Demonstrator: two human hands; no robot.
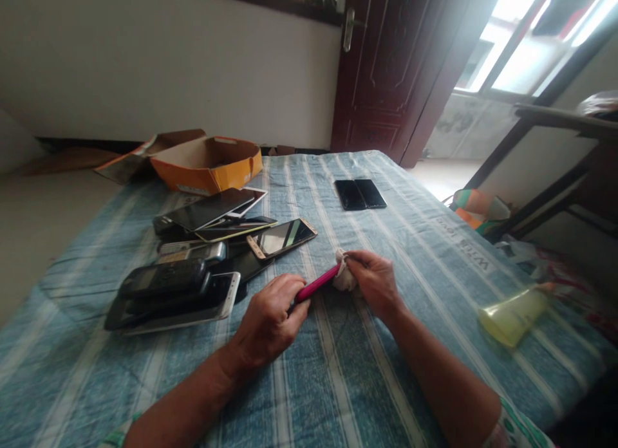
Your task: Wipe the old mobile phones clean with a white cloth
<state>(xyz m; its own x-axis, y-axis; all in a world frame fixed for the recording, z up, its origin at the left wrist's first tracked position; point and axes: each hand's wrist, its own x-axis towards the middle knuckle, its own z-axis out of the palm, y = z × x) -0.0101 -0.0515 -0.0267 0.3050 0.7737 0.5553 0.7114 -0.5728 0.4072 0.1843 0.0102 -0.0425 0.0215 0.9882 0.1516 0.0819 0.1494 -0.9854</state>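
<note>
A thin phone with a bright pink edge point(318, 282) is held edge-on above the striped cloth. My left hand point(271, 318) is closed round its near end. A crumpled white cloth point(344, 278) is pinched in my right hand point(374, 282) and wraps over the phone's far end. Left of my hands lies a heap of several phones, among them a gold-framed one point(282, 238), a white-edged one point(230, 296) and a thick black one point(164, 279) on top of others. Two black phones point(361, 194) lie side by side farther back.
An open orange cardboard box point(207, 177) stands at the back left. A yellow translucent object point(512, 316) lies at the right. The blue striped cloth point(405, 255) covers the surface. Beyond are a dark red door point(381, 62) and a wooden stand point(564, 123).
</note>
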